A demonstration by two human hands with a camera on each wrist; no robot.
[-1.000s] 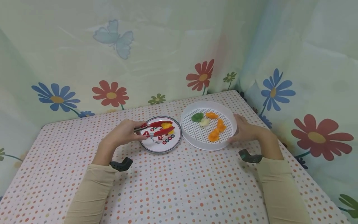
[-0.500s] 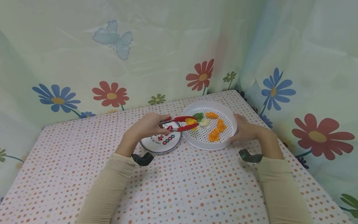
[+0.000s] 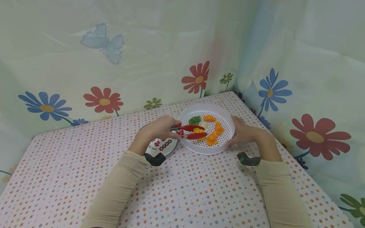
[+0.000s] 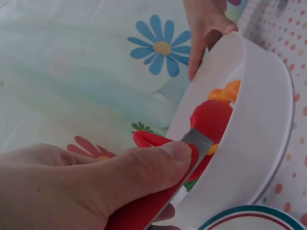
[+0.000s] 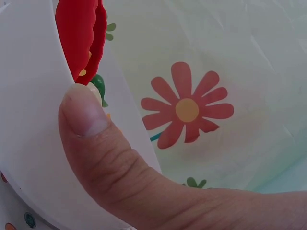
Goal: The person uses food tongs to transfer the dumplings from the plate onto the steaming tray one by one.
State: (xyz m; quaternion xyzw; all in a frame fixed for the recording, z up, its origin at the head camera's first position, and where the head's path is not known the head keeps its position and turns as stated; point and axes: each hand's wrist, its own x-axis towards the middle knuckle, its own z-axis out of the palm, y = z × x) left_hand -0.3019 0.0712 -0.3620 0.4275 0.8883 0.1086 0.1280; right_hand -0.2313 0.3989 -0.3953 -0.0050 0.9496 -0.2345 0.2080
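In the head view my left hand (image 3: 162,126) pinches red-tipped tongs (image 3: 195,136), thumb on one arm and fingers on the other. A yellow piece (image 3: 199,130) sits between the tong tips, low over the white round perforated tray (image 3: 199,150); whether the tips still squeeze it I cannot tell. My right hand (image 3: 243,130) holds the tray's right side, and its thumb (image 5: 86,112) presses on the wall in the right wrist view. Inside the tray lie a green piece (image 3: 195,120), a pale piece partly hidden by the tongs, and several orange pieces (image 3: 212,138).
A white plate (image 3: 171,148) with a dark rim and printed lettering stands against the tray's left side, partly under my left hand. Dotted cloth (image 3: 182,190) covers the table. A flowered curtain (image 3: 154,72) hangs behind and to the right.
My left hand has carried the yellow piece in the tongs rightward from the plate into the tray. My right hand has stayed on the tray. The head view has shifted slightly.
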